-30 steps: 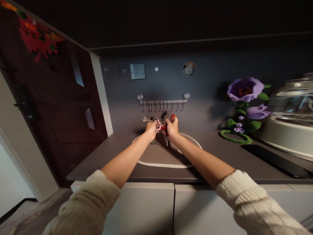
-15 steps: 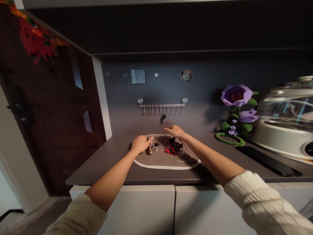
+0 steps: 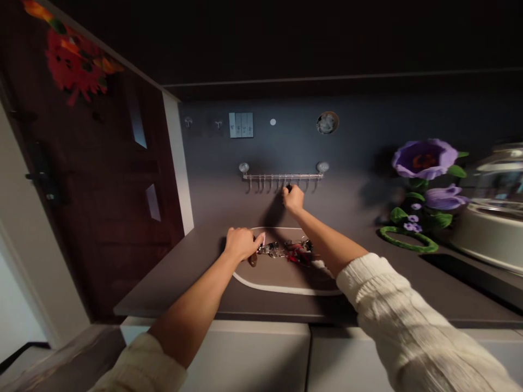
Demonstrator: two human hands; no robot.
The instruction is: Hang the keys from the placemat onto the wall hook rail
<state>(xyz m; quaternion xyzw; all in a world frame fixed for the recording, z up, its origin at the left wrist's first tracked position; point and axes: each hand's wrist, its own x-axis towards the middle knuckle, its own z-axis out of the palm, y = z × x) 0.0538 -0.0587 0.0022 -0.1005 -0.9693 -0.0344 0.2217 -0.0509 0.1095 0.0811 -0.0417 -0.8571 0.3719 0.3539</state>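
My right hand (image 3: 294, 198) is up at the wall under the hook rail (image 3: 281, 176), fingers closed around a small black key (image 3: 289, 188) at one of the middle hooks. Most of the key is hidden by the fingers. Lower down, my left hand (image 3: 240, 243) rests over the left end of the white-rimmed mat (image 3: 281, 290), thumb spread to the right and fingertips hidden. Beside its thumb lie a brown key fob (image 3: 253, 259) and a bunch of keys (image 3: 269, 249). A red keychain (image 3: 298, 253) lies among darker items to the right.
Purple crocheted flowers (image 3: 425, 159) with a green ring base (image 3: 408, 239) stand to the right, near a white appliance (image 3: 490, 237) with a clear lid. A dark flat object (image 3: 469, 275) lies before them. An overhead cabinet (image 3: 286, 43) hangs above; a brown door (image 3: 122, 218) is left.
My right hand has risen from above the mat to the hook rail and closed on the hanging key. My left hand stays at the mat's left end. The view has shifted slightly.
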